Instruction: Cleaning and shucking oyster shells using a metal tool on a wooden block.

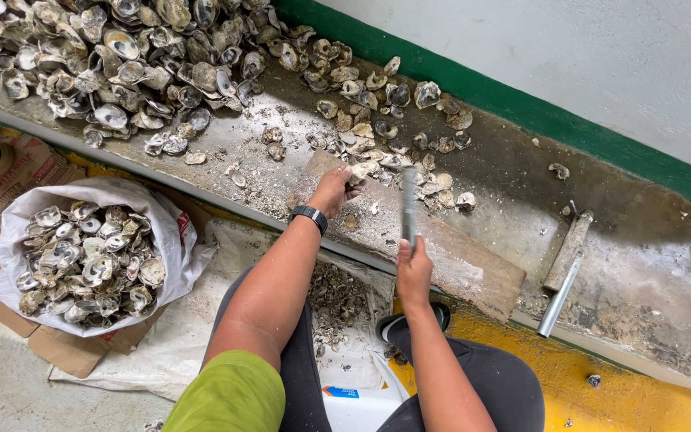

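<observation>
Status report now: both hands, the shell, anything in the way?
Left hand pins oyster shell on wooden board. Right hand in closed grip on metal bar, raised. Loose shells crowd beside the board.

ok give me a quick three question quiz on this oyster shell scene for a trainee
1. True or false: the right hand holds a metal bar upright over the wooden board.
2. What does the left hand grip? A) an oyster shell B) a brush C) a cup
3. Fill in: the white sack on the floor is full of ______.

Key
1. True. The bar rises from the fist, above the board.
2. A. The oyster shell sits at the fingertips, on the board's far end.
3. Shells, like the big shell pile on the ledge.
</observation>
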